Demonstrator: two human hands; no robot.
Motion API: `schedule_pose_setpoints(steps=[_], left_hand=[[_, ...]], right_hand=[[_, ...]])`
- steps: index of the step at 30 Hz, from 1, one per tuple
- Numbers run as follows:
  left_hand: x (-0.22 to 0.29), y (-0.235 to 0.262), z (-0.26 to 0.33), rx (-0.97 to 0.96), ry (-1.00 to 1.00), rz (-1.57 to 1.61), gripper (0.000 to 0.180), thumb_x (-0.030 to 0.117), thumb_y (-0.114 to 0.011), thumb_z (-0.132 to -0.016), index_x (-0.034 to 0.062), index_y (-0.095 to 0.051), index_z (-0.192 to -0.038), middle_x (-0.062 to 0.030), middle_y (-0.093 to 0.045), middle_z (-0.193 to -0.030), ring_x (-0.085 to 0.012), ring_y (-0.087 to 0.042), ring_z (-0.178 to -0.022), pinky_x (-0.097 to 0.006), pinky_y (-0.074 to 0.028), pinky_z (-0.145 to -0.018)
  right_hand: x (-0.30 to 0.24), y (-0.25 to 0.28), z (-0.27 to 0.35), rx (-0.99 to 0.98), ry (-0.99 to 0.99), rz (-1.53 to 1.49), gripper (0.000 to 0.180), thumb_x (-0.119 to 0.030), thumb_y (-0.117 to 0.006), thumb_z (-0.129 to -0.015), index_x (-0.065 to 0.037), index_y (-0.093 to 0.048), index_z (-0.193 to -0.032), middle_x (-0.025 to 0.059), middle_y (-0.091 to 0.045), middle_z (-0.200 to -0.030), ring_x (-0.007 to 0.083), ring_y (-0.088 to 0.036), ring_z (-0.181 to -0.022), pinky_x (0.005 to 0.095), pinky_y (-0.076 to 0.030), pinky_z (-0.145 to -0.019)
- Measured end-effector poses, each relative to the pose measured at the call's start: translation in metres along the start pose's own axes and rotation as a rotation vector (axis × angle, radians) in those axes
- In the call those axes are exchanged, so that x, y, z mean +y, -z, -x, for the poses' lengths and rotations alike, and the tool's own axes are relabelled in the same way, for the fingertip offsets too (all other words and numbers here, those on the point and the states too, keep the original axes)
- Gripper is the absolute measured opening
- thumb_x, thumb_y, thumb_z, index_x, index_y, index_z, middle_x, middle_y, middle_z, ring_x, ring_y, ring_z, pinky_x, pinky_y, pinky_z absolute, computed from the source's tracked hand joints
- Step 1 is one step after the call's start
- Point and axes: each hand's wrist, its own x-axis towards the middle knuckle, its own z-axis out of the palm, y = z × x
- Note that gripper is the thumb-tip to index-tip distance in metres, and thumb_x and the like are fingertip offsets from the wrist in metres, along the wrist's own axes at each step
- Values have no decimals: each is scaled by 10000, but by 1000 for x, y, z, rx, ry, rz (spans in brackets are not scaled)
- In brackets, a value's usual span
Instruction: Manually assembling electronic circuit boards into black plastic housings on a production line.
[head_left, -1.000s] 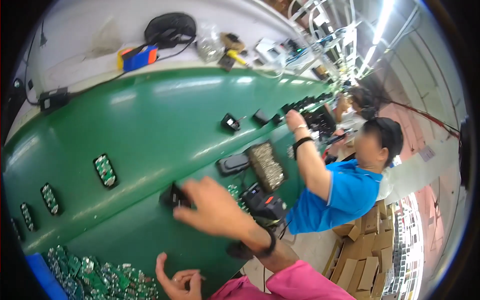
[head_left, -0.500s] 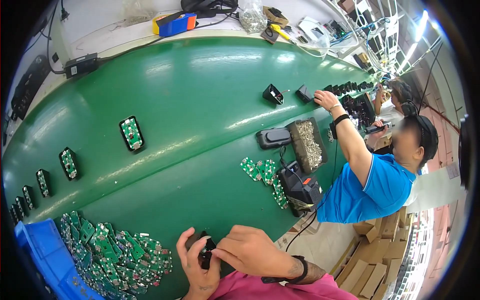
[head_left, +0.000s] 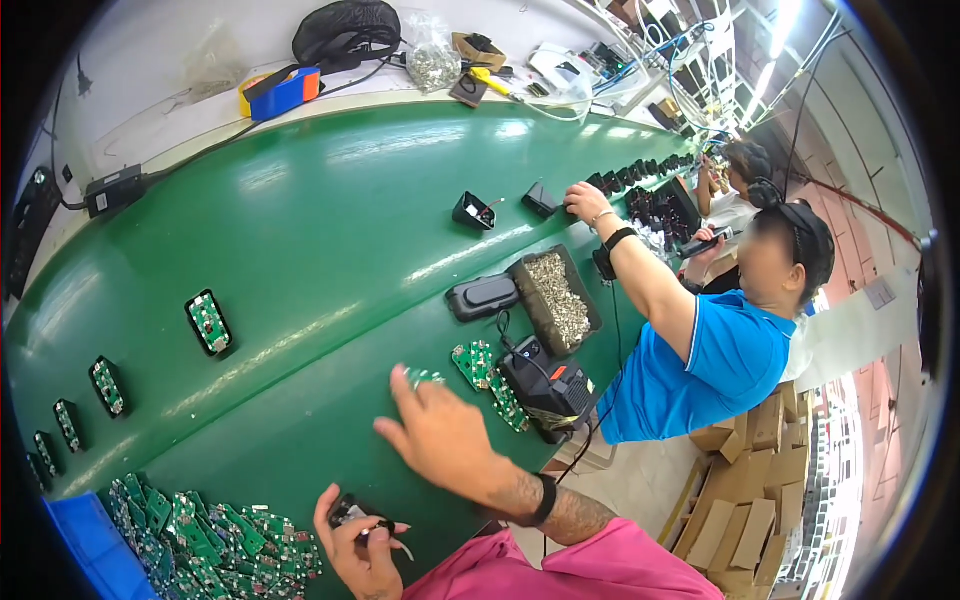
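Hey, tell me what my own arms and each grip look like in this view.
Your right forearm shows dark tattoo markings, with a black band at the wrist and a pink sleeve above. Your right grip and left grip are gloveless. Most of your left arm is out of view.

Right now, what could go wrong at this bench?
The right hand, close to the loose green boards, might knock them out of place. The black part in the left hand could slip if the grip is loose. The heap of boards beside that hand could be nudged and scatter.
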Motion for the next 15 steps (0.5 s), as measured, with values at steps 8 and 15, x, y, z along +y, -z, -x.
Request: schedule_pose_setpoints(steps=[8, 15], left_hand=[[-4, 2, 0, 215, 52, 212, 291, 289, -542, -996, 14, -464, -942, -231, -408, -1421, -223, -645, -539, -231, -458, -370], [7, 4, -5, 93, 140, 236, 286, 280, -509, -1002, 8, -467, -924, -213, -500, -1275, -219, -628, -513, -233, -478, -365]], right_hand=[[6, 7, 125, -86, 394, -219, 555, -297, -736, -802, -53, -572, -1273, 144, -523, -1296, 247, -538, -1068, 399, -472, -846], [49, -4, 166, 10, 743, -328, 247, -149, -675, -829, -10, -669, -1033, 157, -625, -1234, 228, -581, -998, 383, -489, -860]])
